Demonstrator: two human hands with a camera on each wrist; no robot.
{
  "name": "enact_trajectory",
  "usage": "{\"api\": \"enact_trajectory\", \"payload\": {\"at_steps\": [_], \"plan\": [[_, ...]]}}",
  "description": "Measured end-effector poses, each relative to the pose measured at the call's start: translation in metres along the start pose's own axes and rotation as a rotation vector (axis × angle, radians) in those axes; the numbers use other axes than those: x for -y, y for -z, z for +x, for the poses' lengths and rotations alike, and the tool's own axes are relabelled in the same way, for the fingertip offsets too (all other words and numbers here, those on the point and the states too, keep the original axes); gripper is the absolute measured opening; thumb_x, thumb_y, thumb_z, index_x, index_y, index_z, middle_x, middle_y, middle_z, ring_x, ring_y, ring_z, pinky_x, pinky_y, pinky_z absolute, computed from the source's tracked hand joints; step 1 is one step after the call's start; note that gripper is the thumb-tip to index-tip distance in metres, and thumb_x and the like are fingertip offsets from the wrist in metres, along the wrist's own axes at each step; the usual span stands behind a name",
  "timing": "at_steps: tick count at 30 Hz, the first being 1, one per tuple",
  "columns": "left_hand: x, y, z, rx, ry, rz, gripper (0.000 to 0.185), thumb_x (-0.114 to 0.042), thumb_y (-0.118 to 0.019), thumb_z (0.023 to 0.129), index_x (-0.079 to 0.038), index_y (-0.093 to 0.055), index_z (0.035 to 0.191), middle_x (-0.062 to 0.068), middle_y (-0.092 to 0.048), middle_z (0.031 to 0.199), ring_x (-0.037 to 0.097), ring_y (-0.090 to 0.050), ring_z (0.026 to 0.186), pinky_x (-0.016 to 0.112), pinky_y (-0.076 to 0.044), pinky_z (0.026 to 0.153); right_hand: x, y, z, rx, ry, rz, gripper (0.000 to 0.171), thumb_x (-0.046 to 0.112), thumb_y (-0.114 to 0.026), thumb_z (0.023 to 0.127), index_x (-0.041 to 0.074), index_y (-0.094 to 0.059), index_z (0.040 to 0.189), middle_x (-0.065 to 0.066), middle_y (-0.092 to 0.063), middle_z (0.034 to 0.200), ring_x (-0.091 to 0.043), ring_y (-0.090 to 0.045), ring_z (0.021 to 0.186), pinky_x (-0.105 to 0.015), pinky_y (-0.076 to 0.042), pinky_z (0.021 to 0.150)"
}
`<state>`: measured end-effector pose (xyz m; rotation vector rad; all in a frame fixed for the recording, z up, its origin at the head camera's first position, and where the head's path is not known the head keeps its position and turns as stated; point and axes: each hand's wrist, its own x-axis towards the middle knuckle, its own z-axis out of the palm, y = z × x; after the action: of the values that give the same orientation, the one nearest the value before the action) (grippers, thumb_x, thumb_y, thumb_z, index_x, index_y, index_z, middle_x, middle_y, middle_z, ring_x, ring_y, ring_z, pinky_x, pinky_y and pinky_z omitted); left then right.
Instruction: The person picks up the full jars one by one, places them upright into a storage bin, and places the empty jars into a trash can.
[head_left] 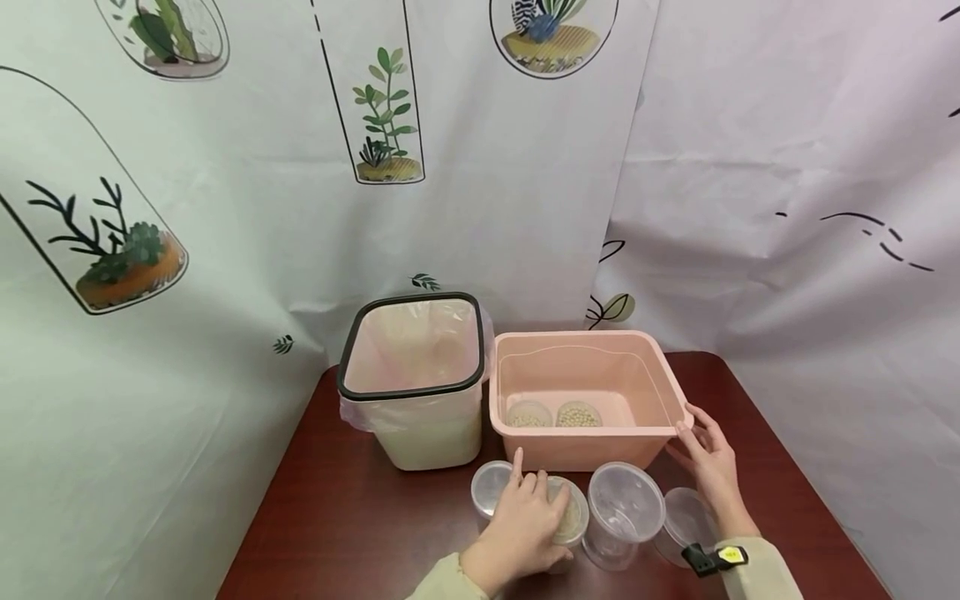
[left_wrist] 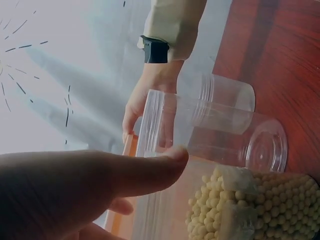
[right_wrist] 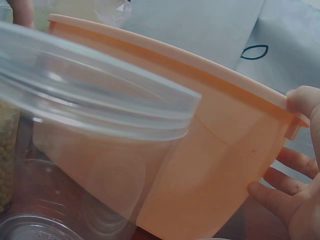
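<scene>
My left hand (head_left: 517, 521) grips the top of a clear jar (left_wrist: 285, 200) of pale yellow beans, thumb on the near side and fingers across the top. My right hand (head_left: 712, 467) holds the right rim of a pink plastic basin (head_left: 577, 450), thumb on the rim and fingers beneath it. Two round patches of pale beans (head_left: 577, 414) show inside the basin; their holders are partly hidden by the front wall. A tall clear jar (head_left: 626, 504) with no beans visible stands between my hands. A shorter clear container (head_left: 686, 521) is beside my right wrist.
Left of my left hand is another clear jar (head_left: 491, 486). A pale bin (head_left: 427, 442) with a black rim and plastic liner stands left of the basin. All sit on a red-brown table (head_left: 322, 525), with patterned white cloth (head_left: 487, 233) hanging behind.
</scene>
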<state>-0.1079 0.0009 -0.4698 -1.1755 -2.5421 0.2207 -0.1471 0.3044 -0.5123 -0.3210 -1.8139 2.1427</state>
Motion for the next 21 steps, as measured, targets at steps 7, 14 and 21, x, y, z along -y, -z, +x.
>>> {"api": "enact_trajectory", "payload": {"at_steps": [7,14,21], "plan": [[-0.001,-0.004,0.003,-0.044,0.02,-0.032,0.075,-0.065,-0.071,0.054,-0.019,-0.06,0.112,0.011,-0.06,0.093,0.025,-0.056,0.088,0.062,-0.022,0.101,-0.003,0.0,-0.001,0.007,0.004,0.014,0.053,0.019,-0.061,0.091,0.014,-0.041,0.139,-0.003,-0.047,0.118,-0.003,-0.054,0.098,-0.028,-0.052,0.075],[0.004,-0.004,0.005,-0.183,0.055,-0.123,0.077,-0.058,-0.077,0.046,-0.017,-0.058,0.109,0.009,-0.055,0.094,0.024,-0.051,0.084,0.064,-0.026,0.097,-0.002,0.0,-0.001,0.0,0.006,0.006,0.053,0.019,-0.061,0.09,0.015,-0.041,0.139,-0.005,-0.045,0.12,0.0,-0.056,0.095,-0.028,-0.052,0.074],[0.016,0.011,0.01,-0.25,0.153,-0.394,0.083,-0.042,-0.082,0.048,-0.014,-0.055,0.121,0.011,-0.051,0.109,0.023,-0.046,0.094,0.028,-0.049,0.066,-0.002,0.0,0.002,-0.007,0.008,0.011,0.053,0.019,-0.062,0.09,0.016,-0.042,0.139,-0.007,-0.043,0.122,-0.001,-0.056,0.096,-0.026,-0.052,0.073]]}}
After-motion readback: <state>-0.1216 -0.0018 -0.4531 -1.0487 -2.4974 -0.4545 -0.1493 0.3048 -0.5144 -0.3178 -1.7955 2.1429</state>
